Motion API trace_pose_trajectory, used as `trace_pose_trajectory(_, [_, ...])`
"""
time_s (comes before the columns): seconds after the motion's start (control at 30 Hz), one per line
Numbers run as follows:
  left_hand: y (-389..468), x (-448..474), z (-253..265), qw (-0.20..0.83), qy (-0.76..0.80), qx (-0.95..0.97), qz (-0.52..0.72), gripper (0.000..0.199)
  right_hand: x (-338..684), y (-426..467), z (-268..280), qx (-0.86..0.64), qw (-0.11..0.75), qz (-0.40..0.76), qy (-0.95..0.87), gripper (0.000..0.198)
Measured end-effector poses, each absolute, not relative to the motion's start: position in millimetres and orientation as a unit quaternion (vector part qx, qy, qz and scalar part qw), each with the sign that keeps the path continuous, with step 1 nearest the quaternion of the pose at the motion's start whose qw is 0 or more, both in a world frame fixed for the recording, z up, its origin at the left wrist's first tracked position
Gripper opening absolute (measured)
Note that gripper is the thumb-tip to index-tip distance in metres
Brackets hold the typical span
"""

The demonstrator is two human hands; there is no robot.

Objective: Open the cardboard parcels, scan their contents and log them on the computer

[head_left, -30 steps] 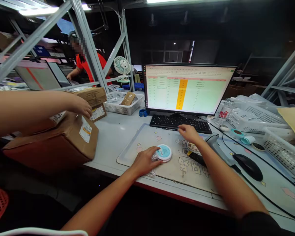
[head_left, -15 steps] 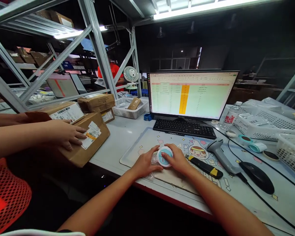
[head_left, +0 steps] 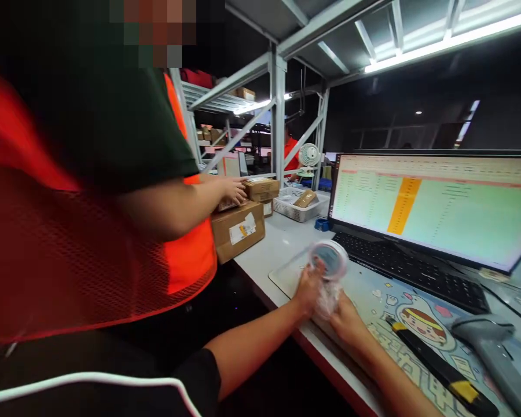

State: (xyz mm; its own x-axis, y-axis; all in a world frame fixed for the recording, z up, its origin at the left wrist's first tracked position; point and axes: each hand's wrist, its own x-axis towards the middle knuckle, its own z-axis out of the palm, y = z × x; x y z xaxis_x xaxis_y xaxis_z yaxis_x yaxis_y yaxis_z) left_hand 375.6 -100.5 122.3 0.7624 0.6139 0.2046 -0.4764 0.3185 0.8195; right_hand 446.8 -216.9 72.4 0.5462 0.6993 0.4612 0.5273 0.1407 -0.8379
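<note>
A round white-rimmed item (head_left: pixel 329 260) with a blue-grey face is raised above the front of the desk mat, blurred by motion. My left hand (head_left: pixel 308 292) grips it by its lower left side, thumb on its face. Crumpled clear plastic (head_left: pixel 327 300) hangs below it, between my hands. The fingers of my right hand (head_left: pixel 347 318) are closed on the right side of this plastic. To the right, a black and yellow utility knife (head_left: pixel 443 368) lies on the patterned mat (head_left: pixel 384 301).
At left a co-worker in an orange vest (head_left: pixel 191 255) stands close, one hand (head_left: pixel 232 191) over cardboard boxes (head_left: pixel 238 231). Behind the mat are a keyboard (head_left: pixel 408 275) and monitor (head_left: pixel 438 208). A grey scanner (head_left: pixel 490 341) lies right. A white basket (head_left: pixel 301 211) stands further back.
The view has swung left, bringing the co-worker's body into sight. My hands have lifted the round item and tilted it; my right hand has shifted from its face to the plastic below.
</note>
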Motion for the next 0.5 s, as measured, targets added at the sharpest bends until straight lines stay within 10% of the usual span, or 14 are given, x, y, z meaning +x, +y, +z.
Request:
trace_pose_trajectory(0.27, [-130, 368, 108, 0.801, 0.018, 0.494, 0.336, 0.078, 445, -215, 82, -0.644, 0.611, 0.01, -0.46, 0.042])
trace_pose_trajectory(0.5, [-112, 246, 153, 0.473, -0.002, 0.77, 0.429, 0.059, 472, -237, 93, -0.7, 0.496, -0.065, -0.51, 0.02])
